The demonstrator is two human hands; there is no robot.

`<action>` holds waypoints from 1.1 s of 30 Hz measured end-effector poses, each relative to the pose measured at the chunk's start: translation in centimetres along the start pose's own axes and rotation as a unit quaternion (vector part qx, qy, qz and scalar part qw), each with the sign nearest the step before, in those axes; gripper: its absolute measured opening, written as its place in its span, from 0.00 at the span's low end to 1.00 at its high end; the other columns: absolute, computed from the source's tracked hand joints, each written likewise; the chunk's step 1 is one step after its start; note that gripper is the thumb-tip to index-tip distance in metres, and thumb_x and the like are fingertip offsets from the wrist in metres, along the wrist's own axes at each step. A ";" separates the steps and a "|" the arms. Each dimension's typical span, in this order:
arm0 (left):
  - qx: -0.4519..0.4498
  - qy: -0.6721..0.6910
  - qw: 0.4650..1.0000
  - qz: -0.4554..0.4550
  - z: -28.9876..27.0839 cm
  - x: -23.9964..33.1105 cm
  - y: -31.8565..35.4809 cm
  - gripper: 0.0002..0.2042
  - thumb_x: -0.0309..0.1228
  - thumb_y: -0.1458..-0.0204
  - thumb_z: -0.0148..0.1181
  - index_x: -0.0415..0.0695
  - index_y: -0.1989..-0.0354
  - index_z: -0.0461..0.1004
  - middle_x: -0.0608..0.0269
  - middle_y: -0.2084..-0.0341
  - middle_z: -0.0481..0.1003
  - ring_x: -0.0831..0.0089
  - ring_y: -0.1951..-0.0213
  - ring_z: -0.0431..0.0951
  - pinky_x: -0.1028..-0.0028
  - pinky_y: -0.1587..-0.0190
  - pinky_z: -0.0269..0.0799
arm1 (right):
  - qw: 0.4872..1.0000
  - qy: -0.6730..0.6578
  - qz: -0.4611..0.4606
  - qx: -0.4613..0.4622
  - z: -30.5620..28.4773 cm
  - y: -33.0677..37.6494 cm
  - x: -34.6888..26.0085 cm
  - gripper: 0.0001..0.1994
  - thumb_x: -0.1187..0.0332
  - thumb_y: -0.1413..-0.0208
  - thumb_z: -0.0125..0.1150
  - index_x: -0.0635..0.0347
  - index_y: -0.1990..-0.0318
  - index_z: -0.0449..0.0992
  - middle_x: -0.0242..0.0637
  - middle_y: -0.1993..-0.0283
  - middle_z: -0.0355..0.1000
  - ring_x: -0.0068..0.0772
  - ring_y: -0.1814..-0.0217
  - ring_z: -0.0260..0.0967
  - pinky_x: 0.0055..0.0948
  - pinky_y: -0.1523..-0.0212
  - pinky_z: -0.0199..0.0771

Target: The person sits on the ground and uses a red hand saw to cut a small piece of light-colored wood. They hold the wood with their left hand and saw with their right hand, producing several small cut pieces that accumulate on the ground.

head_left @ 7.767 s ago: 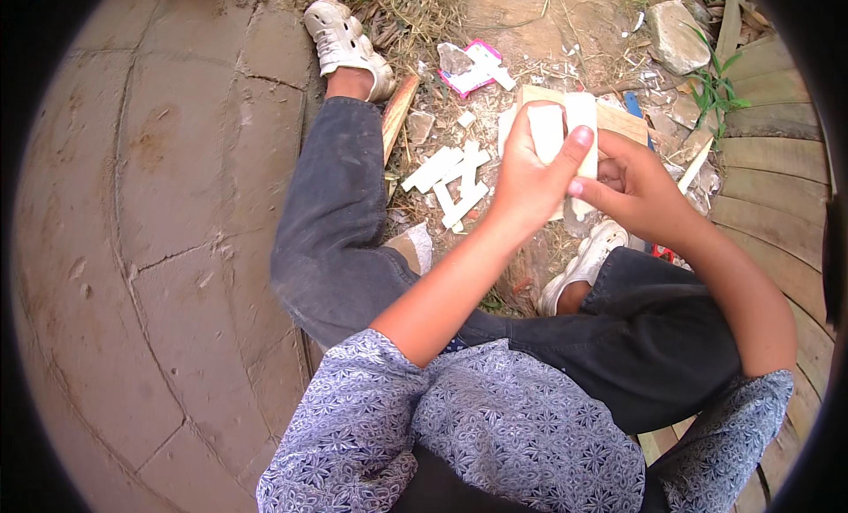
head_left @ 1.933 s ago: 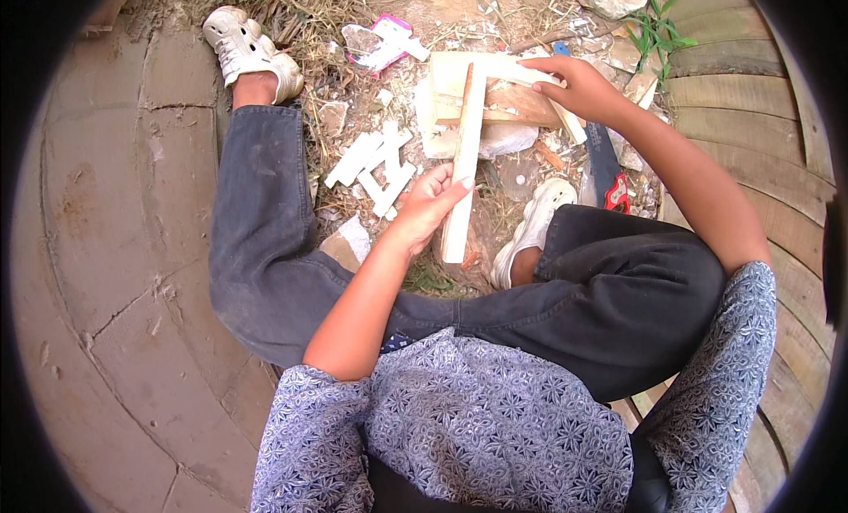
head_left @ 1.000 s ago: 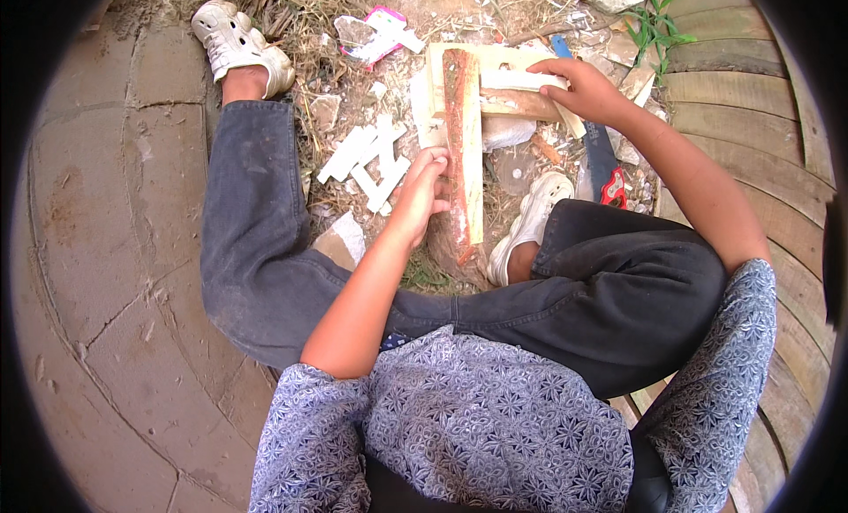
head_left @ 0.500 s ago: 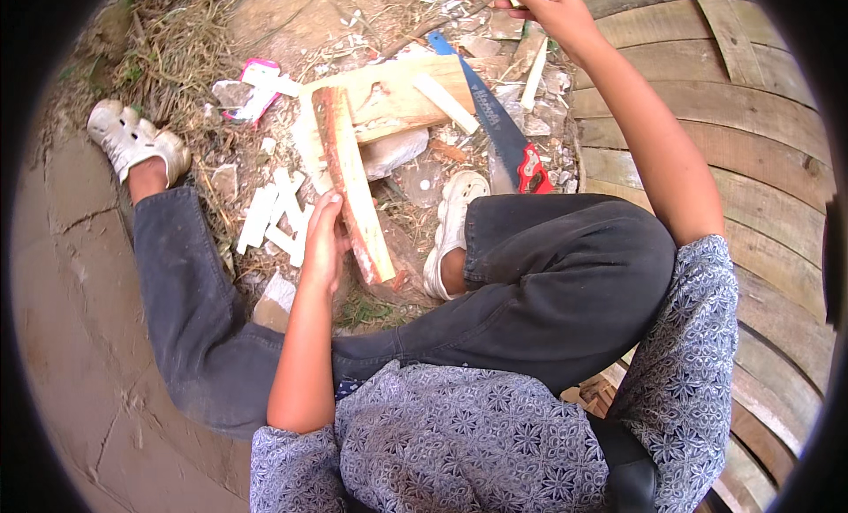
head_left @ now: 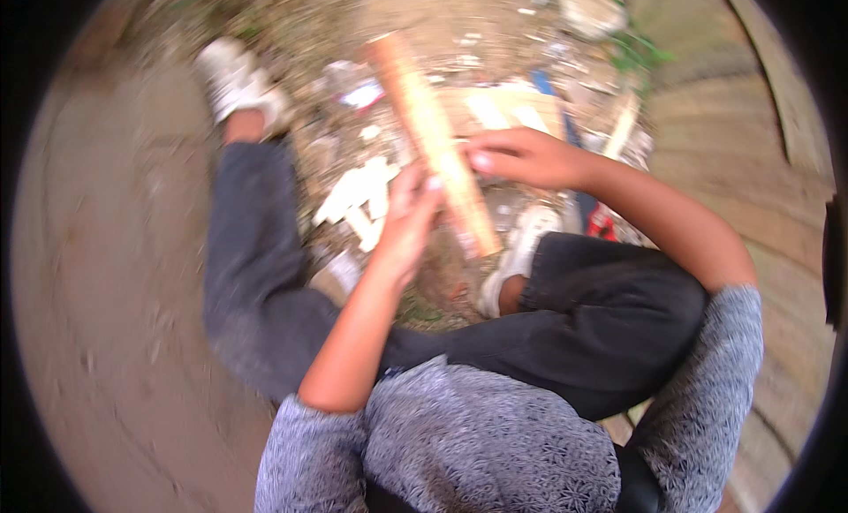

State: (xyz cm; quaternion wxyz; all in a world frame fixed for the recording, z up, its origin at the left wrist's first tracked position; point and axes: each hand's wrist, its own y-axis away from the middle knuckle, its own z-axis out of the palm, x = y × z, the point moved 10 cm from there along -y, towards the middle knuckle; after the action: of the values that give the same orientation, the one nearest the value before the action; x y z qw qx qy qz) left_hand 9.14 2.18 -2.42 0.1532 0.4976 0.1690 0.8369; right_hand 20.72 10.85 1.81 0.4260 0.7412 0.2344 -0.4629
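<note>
My left hand (head_left: 407,220) is closed on the lower part of a long split length of wood (head_left: 430,129). The wood is pale, with a reddish-brown strip along one edge, and tilts with its far end to the left. At the wood's right side is my right hand (head_left: 530,158), its finger and thumb slightly apart and close to the edge. Blur hides whether they touch it. Just beyond the right hand, two pale wood strips (head_left: 487,111) lie on a thick wooden block (head_left: 450,100).
Right of the block lies a handsaw with blue blade and red handle (head_left: 601,222), partly behind my right forearm. Several pale wood offcuts (head_left: 357,191) are heaped on the left. A plank surface (head_left: 715,151) runs along the right, and bare earth (head_left: 132,292) lies left.
My right hand has come down from the far right to beside the split wood. The view has shifted and blurred. A second pale strip now shows on the block.
</note>
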 end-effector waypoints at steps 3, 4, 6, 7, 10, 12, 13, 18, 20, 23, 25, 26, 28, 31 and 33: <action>-0.039 -0.281 0.950 0.131 0.6 4.2 1.7 0.20 0.40 0.37 0.53 0.41 0.42 0.69 0.56 0.53 0.74 0.63 0.45 0.73 0.64 0.42 0.67 | 0.992 -0.085 0.066 -0.066 3.7 0.5 -1.9 0.21 0.62 0.38 0.62 0.61 0.41 0.70 0.34 0.48 0.73 0.24 0.47 0.71 0.29 0.48 0.73; -0.030 -0.463 0.869 0.172 0.8 6.2 3.3 0.20 0.40 0.39 0.55 0.40 0.45 0.71 0.53 0.57 0.75 0.58 0.48 0.74 0.63 0.44 0.68 | 0.994 -0.073 0.059 -0.061 3.3 0.6 -0.5 0.22 0.64 0.39 0.63 0.62 0.40 0.68 0.33 0.48 0.73 0.23 0.47 0.71 0.27 0.50 0.73; -0.006 -0.638 0.749 0.181 0.3 11.4 6.9 0.20 0.40 0.41 0.57 0.39 0.47 0.74 0.48 0.61 0.76 0.52 0.52 0.76 0.60 0.46 0.70 | 0.997 -0.039 0.072 0.011 1.8 1.7 2.0 0.21 0.65 0.39 0.63 0.63 0.42 0.67 0.30 0.53 0.73 0.21 0.53 0.71 0.24 0.59 0.72; 0.009 -0.650 0.740 0.172 -0.1 14.9 9.0 0.19 0.40 0.42 0.57 0.40 0.48 0.75 0.47 0.61 0.77 0.50 0.53 0.77 0.59 0.47 0.70 | 0.994 -0.033 0.105 0.006 1.0 2.4 4.0 0.20 0.65 0.39 0.63 0.62 0.44 0.67 0.28 0.55 0.73 0.17 0.57 0.70 0.23 0.63 0.70; 0.163 -0.544 0.747 0.344 -6.9 22.7 16.0 0.16 0.38 0.40 0.55 0.41 0.51 0.77 0.49 0.60 0.79 0.58 0.55 0.80 0.63 0.50 0.73 | 0.989 -0.038 0.135 0.035 0.6 4.1 5.3 0.16 0.66 0.39 0.61 0.58 0.47 0.68 0.27 0.57 0.75 0.16 0.60 0.70 0.20 0.66 0.69; 0.259 -0.433 0.801 0.323 -15.0 25.1 19.0 0.15 0.35 0.36 0.49 0.40 0.51 0.76 0.60 0.61 0.79 0.73 0.55 0.77 0.70 0.51 0.70 | 0.985 0.003 0.162 0.053 -1.1 5.4 7.4 0.15 0.67 0.38 0.60 0.57 0.46 0.68 0.27 0.57 0.76 0.15 0.60 0.70 0.18 0.67 0.70; 0.325 -0.433 0.770 0.337 -18.5 25.3 20.8 0.15 0.35 0.36 0.48 0.40 0.50 0.76 0.60 0.60 0.79 0.73 0.54 0.76 0.71 0.50 0.70 | 0.984 0.017 0.169 0.061 -1.8 5.7 7.8 0.14 0.67 0.38 0.60 0.56 0.47 0.68 0.26 0.59 0.76 0.14 0.61 0.71 0.18 0.68 0.70; 0.380 -0.396 0.809 0.211 -27.1 18.0 25.3 0.15 0.39 0.39 0.53 0.40 0.56 0.78 0.58 0.60 0.79 0.70 0.60 0.77 0.70 0.56 0.72 | 0.979 0.052 0.173 0.096 -4.9 6.7 7.3 0.11 0.65 0.37 0.59 0.54 0.51 0.69 0.23 0.63 0.76 0.12 0.66 0.71 0.17 0.69 0.71; 0.242 -0.276 0.890 0.270 -22.2 17.6 26.3 0.13 0.38 0.41 0.55 0.41 0.60 0.77 0.62 0.67 0.75 0.73 0.68 0.73 0.73 0.65 0.68 | 0.975 0.057 0.186 0.109 -6.3 7.4 8.7 0.10 0.64 0.37 0.59 0.54 0.53 0.69 0.23 0.64 0.76 0.12 0.69 0.71 0.17 0.71 0.71; -0.164 -0.049 0.901 0.399 -8.9 21.8 33.5 0.11 0.38 0.43 0.59 0.44 0.60 0.76 0.65 0.76 0.69 0.78 0.80 0.65 0.75 0.80 0.57 | 0.969 0.059 0.212 0.114 -6.9 7.4 9.8 0.10 0.63 0.37 0.59 0.54 0.53 0.69 0.23 0.66 0.76 0.12 0.70 0.71 0.17 0.73 0.72; -0.275 -0.019 0.862 0.426 -4.1 23.7 36.4 0.12 0.35 0.44 0.60 0.44 0.55 0.77 0.64 0.78 0.71 0.80 0.84 0.65 0.77 0.85 0.55 | 0.969 0.086 0.209 0.102 -6.9 7.2 9.7 0.10 0.63 0.38 0.60 0.54 0.54 0.69 0.23 0.68 0.75 0.12 0.72 0.70 0.18 0.73 0.73; -0.336 -0.002 0.839 0.428 -1.8 24.7 37.4 0.13 0.34 0.44 0.61 0.44 0.52 0.77 0.63 0.79 0.73 0.81 0.86 0.65 0.77 0.87 0.53 | 0.966 0.102 0.212 0.103 -7.0 7.2 9.6 0.10 0.63 0.38 0.60 0.54 0.55 0.69 0.23 0.69 0.74 0.12 0.72 0.69 0.17 0.73 0.72; -0.296 0.033 0.840 0.454 -0.1 25.7 37.3 0.11 0.28 0.40 0.55 0.40 0.51 0.77 0.67 0.83 0.69 0.84 0.89 0.62 0.80 0.90 0.50 | 0.965 0.128 0.212 0.085 -7.0 7.3 9.5 0.10 0.64 0.39 0.61 0.55 0.56 0.69 0.22 0.71 0.71 0.12 0.74 0.67 0.17 0.74 0.71; -0.299 0.065 0.836 0.455 0.5 26.0 37.4 0.11 0.24 0.38 0.53 0.39 0.51 0.76 0.68 0.85 0.68 0.85 0.90 0.61 0.81 0.91 0.48 | 0.967 0.142 0.204 0.047 -6.9 6.8 9.7 0.10 0.65 0.40 0.62 0.55 0.57 0.69 0.21 0.73 0.68 0.12 0.76 0.63 0.17 0.75 0.68; -0.330 0.065 0.822 0.460 0.7 25.8 37.9 0.11 0.24 0.39 0.53 0.38 0.51 0.76 0.68 0.85 0.67 0.85 0.90 0.61 0.81 0.91 0.48 | 0.969 0.138 0.202 0.038 -6.0 6.5 8.9 0.10 0.65 0.41 0.63 0.55 0.58 0.69 0.20 0.74 0.66 0.12 0.77 0.61 0.17 0.76 0.67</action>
State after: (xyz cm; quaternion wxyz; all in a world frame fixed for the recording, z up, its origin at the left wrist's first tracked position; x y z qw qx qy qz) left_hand -5.38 -20.69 34.55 -0.1057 0.3821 -0.3563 0.8461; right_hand 32.57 12.13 -2.12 0.4451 0.8458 0.1188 -0.2692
